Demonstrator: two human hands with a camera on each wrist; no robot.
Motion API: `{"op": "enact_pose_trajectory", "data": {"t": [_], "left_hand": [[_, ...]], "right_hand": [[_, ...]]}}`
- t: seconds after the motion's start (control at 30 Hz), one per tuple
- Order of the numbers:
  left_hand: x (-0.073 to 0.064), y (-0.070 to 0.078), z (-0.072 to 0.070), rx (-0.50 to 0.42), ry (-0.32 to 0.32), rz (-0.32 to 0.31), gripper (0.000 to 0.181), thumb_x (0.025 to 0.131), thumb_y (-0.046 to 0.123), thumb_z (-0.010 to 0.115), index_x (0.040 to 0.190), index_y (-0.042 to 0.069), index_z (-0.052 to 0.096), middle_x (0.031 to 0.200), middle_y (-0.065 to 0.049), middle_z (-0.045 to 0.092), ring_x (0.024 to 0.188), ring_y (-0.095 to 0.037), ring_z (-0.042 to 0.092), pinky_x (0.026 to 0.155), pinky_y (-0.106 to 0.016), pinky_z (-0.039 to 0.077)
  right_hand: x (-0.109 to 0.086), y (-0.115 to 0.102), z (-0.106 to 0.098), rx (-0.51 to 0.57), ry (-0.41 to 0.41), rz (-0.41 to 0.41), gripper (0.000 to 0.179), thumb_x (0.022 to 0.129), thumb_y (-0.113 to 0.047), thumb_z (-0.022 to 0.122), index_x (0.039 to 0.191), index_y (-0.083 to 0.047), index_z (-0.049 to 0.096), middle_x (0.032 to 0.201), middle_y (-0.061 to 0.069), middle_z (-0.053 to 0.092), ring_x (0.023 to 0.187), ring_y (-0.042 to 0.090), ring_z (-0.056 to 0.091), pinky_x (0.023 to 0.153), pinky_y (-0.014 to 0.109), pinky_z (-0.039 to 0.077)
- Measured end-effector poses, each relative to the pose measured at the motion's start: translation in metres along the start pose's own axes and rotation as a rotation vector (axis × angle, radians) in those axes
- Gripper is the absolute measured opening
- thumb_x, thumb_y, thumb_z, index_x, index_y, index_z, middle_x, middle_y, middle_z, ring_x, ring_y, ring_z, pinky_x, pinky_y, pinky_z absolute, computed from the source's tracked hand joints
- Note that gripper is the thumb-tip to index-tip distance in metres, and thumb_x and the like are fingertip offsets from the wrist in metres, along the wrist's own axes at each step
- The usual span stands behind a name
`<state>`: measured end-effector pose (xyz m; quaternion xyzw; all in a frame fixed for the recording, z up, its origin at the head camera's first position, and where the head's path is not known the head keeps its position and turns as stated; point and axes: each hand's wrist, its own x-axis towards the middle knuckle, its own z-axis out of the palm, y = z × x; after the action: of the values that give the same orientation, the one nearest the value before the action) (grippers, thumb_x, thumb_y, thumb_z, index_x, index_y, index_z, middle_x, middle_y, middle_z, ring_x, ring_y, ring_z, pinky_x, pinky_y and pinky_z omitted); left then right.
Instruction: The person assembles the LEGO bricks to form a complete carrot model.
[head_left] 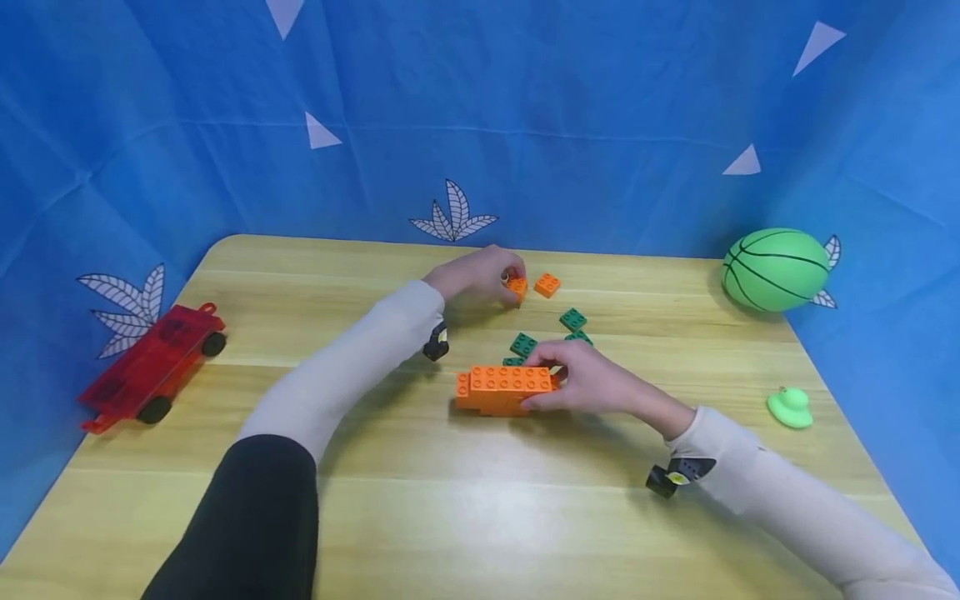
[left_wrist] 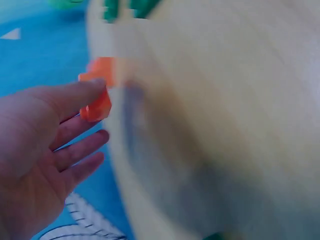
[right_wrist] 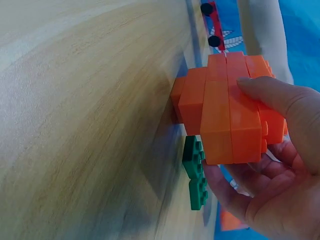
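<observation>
Toward the far edge of the table, my left hand [head_left: 480, 273] pinches a small orange toy brick [head_left: 517, 287] between thumb and fingers; the left wrist view shows this brick [left_wrist: 96, 106] too. A loose orange brick [head_left: 547, 285] lies just right of it. Near the middle, my right hand [head_left: 588, 379] grips the right end of a stepped block of joined orange bricks [head_left: 501, 390], studs on top. In the right wrist view the thumb presses one side of the orange block [right_wrist: 220, 120]. Several green bricks [head_left: 522, 344] lie behind the block, some partly hidden by the right hand.
A red toy wagon [head_left: 153, 362] with black wheels stands at the table's left edge. On the right are a green ball [head_left: 776, 269] at the back corner and a green toy duck [head_left: 791, 407]. Blue cloth [head_left: 525, 125] hangs around the wooden table [head_left: 465, 508].
</observation>
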<state>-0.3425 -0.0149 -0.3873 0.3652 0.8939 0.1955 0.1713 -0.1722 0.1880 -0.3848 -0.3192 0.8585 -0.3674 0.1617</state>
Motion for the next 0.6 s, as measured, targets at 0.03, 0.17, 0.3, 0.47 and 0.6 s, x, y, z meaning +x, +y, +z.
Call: {"op": "enact_pose_trajectory", "data": {"t": [0.03, 0.17, 0.3, 0.47, 0.6], "left_hand": [[-0.005, 0.001, -0.004, -0.014, 0.007, 0.015, 0.029, 0.094, 0.027, 0.076, 0.119, 0.013, 0.067, 0.116, -0.002, 0.066, 0.104, -0.018, 0.058, 0.097, -0.037, 0.05], [-0.033, 0.011, -0.023, -0.088, 0.036, 0.092, 0.034, 0.097, 0.028, 0.072, 0.126, 0.011, 0.066, 0.123, -0.005, 0.068, 0.105, -0.018, 0.066, 0.097, -0.036, 0.054], [-0.071, 0.028, -0.033, -0.171, 0.091, 0.138, 0.042, 0.098, 0.033, 0.07, 0.133, 0.012, 0.064, 0.131, -0.004, 0.066, 0.103, -0.014, 0.069, 0.098, -0.033, 0.056], [-0.119, 0.047, -0.029, -0.251, 0.159, 0.149, 0.045, 0.096, 0.035, 0.073, 0.132, 0.01, 0.066, 0.122, -0.001, 0.068, 0.099, -0.012, 0.069, 0.094, -0.03, 0.058], [-0.152, 0.058, -0.015, -0.226, 0.186, 0.136, 0.043, 0.095, 0.032, 0.074, 0.13, 0.009, 0.067, 0.122, -0.003, 0.071, 0.102, -0.015, 0.069, 0.093, -0.032, 0.059]], "right_hand": [[0.0, 0.0, 0.001, 0.001, 0.004, 0.001, 0.029, 0.084, -0.026, 0.087, 0.104, -0.014, 0.068, 0.1, -0.003, 0.073, 0.085, 0.011, 0.06, 0.079, 0.029, 0.057], [0.002, 0.0, 0.003, 0.006, 0.015, -0.003, 0.029, 0.084, -0.025, 0.087, 0.103, -0.014, 0.068, 0.101, -0.001, 0.074, 0.081, 0.011, 0.061, 0.073, 0.027, 0.055], [0.004, 0.0, 0.003, -0.002, 0.034, -0.011, 0.028, 0.083, -0.023, 0.087, 0.102, -0.015, 0.068, 0.098, -0.002, 0.073, 0.078, 0.011, 0.06, 0.069, 0.026, 0.055], [0.006, 0.001, 0.004, -0.011, 0.054, -0.028, 0.027, 0.083, -0.022, 0.087, 0.099, -0.016, 0.066, 0.093, -0.004, 0.071, 0.073, 0.01, 0.056, 0.066, 0.024, 0.051], [0.007, 0.003, 0.006, -0.011, 0.051, -0.046, 0.028, 0.083, -0.023, 0.087, 0.099, -0.016, 0.065, 0.09, -0.005, 0.069, 0.071, 0.011, 0.054, 0.064, 0.024, 0.049]]}}
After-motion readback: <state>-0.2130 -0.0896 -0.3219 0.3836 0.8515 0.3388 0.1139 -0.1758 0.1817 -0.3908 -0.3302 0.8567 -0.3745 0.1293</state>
